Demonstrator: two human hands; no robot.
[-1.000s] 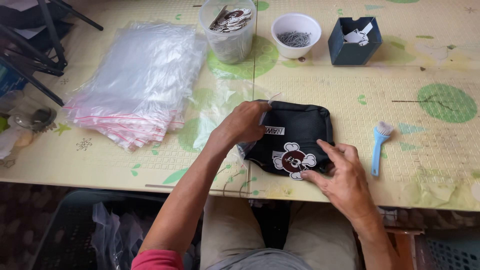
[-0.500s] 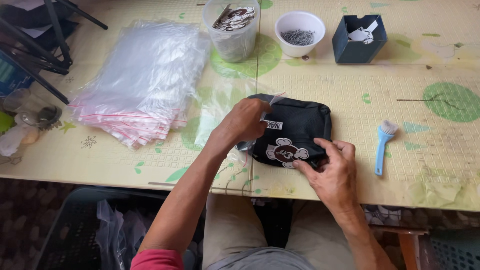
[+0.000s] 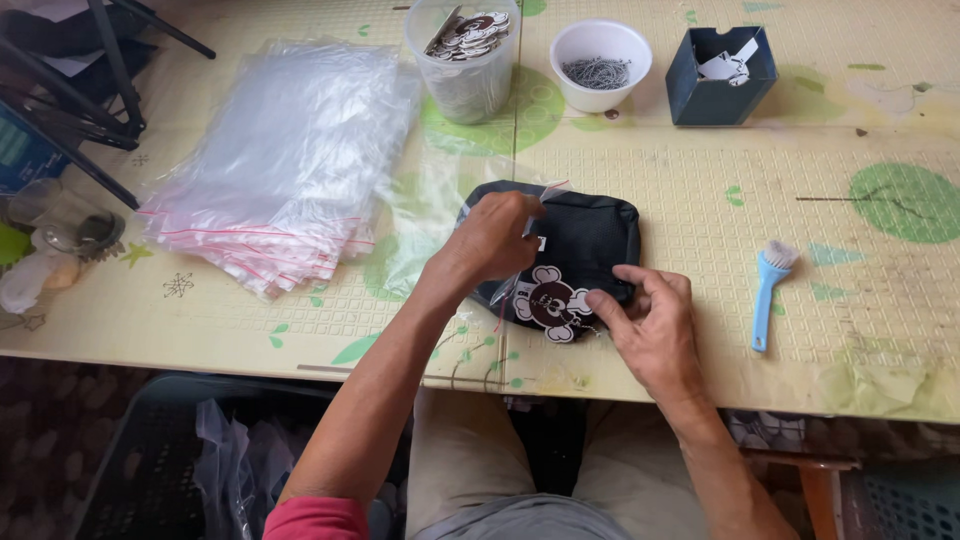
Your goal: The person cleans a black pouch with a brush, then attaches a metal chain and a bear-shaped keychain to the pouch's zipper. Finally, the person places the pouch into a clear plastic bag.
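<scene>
Left hand (image 3: 497, 235) is curling over the upper left part of a black, soft fabric pouch with rounded corners (image 3: 590, 235), fingers bent and pinching at a small white tag or the edge of a clear plastic bag there — which of the two, I cannot tell. Right hand (image 3: 650, 325) is resting at the pouch's lower right edge, thumb and forefinger pressing together on a brown-and-white cartoon-shaped charm (image 3: 553, 305) that is hanging off the front of the pouch.

As a judgement: the charm could be twisting or pulling loose if the right hand tugs while the left is holding the fabric down, and the thin plastic around the pouch could be bunching or tearing at its red-striped seal.

The pouch is lying flat on the yellow patterned table mat (image 3: 700, 200), directly under both hands, near the front edge. Well apart to the left, a stack of clear zip bags with red strips (image 3: 280, 170) is sitting; beyond the pouch are a clear tub of round charms (image 3: 465, 50), a white bowl of small metal chains (image 3: 600, 60) and a dark blue open box (image 3: 720, 75). A light blue brush (image 3: 768, 290) is lying to the right.
</scene>
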